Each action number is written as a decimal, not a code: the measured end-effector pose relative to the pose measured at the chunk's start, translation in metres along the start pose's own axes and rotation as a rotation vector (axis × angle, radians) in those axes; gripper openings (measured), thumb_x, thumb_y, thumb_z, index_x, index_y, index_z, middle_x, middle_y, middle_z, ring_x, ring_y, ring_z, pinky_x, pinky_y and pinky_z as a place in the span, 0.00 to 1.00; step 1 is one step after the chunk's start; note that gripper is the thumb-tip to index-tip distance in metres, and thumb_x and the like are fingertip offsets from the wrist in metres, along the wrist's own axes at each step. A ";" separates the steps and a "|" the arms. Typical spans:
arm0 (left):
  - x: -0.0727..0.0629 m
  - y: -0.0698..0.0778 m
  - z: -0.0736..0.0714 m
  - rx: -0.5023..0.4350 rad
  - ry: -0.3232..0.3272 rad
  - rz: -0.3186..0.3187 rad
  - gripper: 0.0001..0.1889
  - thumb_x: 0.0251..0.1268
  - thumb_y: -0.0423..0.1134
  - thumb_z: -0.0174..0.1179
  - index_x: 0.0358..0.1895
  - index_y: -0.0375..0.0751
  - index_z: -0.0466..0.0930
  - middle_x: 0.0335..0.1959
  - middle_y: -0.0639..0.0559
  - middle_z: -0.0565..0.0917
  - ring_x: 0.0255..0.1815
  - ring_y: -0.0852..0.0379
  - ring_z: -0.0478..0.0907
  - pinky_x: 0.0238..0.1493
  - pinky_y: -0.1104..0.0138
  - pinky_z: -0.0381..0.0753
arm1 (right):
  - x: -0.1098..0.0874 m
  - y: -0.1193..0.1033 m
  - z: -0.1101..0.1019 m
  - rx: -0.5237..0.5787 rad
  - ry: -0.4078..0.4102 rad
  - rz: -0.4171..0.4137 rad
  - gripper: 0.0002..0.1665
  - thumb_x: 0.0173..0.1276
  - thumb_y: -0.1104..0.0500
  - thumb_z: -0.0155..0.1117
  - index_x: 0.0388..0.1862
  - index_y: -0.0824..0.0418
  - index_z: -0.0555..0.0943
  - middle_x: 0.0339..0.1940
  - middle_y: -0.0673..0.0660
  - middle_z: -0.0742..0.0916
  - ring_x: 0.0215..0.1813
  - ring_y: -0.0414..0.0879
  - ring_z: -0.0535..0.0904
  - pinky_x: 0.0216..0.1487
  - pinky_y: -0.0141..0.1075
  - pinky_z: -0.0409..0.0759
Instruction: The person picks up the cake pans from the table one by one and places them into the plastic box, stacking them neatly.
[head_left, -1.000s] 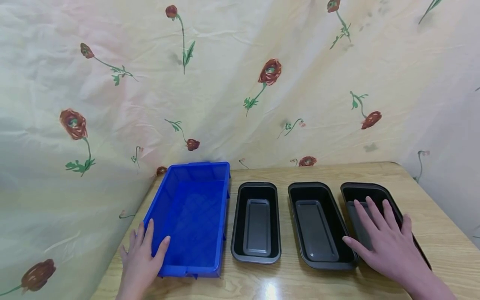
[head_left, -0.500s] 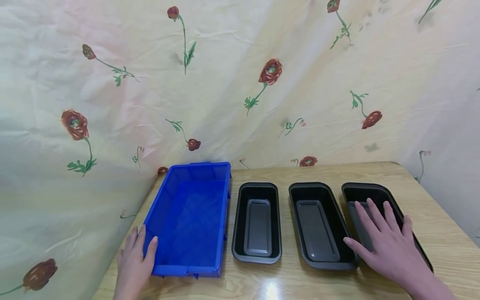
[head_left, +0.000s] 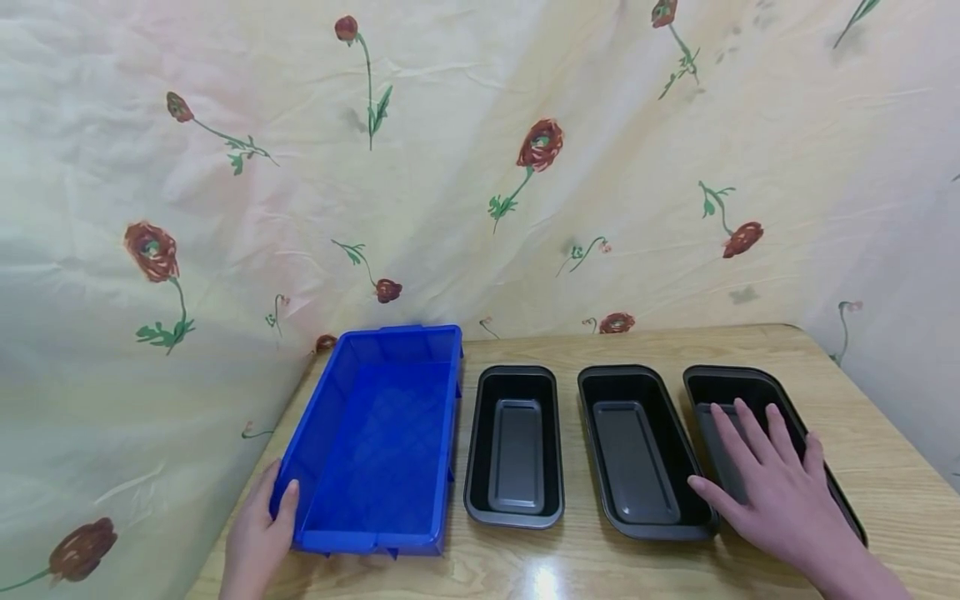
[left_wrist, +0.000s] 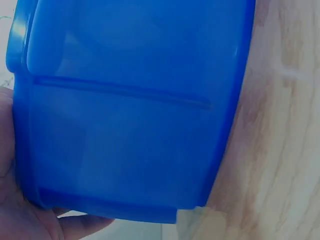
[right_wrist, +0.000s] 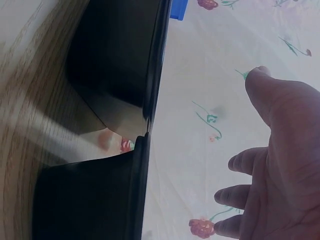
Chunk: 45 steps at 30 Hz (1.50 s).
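Note:
My left hand [head_left: 255, 527] grips the front left corner of an empty blue plastic tray [head_left: 442, 517], its thumb over the rim and its fingers along the outside of the left wall. In the left wrist view, the tray's outer wall [left_wrist: 130, 145] fills most of the picture, and part of the hand [left_wrist: 25, 210] shows at lower left, around the corner. Fingers spread, my right hand [head_left: 783, 492] hovers above the rightmost black loaf pan [head_left: 727, 377]. The right wrist view shows this hand [right_wrist: 285, 165] apart from the pans, holding nothing.
Two more black loaf pans, a middle one [head_left: 633, 458] and a left one [head_left: 515, 454], stand between the tray and the right pan. All rest on a light wooden table [head_left: 480, 567]. Flowered cloth [head_left: 450, 167] hangs behind the table and along its left side.
My left hand has moved left and slightly down, from over the tray's left rim to a grip on its front left corner. The right hand keeps its place; tray and pans look unmoved.

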<state>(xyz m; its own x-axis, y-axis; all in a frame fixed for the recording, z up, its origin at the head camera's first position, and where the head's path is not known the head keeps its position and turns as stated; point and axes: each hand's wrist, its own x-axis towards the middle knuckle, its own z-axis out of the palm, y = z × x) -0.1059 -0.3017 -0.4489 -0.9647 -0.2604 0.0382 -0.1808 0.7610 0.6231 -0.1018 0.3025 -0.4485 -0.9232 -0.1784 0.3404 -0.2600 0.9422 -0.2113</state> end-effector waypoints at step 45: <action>0.004 -0.012 0.000 -0.364 -0.031 -0.146 0.27 0.85 0.31 0.39 0.82 0.32 0.51 0.81 0.29 0.52 0.80 0.27 0.48 0.76 0.36 0.54 | 0.013 -0.021 0.003 0.246 -0.111 -0.013 0.50 0.76 0.46 0.66 0.84 0.68 0.54 0.80 0.76 0.61 0.81 0.72 0.48 0.79 0.65 0.43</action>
<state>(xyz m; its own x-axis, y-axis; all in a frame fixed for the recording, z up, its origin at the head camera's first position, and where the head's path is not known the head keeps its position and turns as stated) -0.1073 -0.3117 -0.4567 -0.9403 -0.3279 -0.0912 -0.2418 0.4552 0.8569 -0.1096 0.2800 -0.4422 -0.9414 -0.2327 0.2443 -0.3201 0.8451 -0.4282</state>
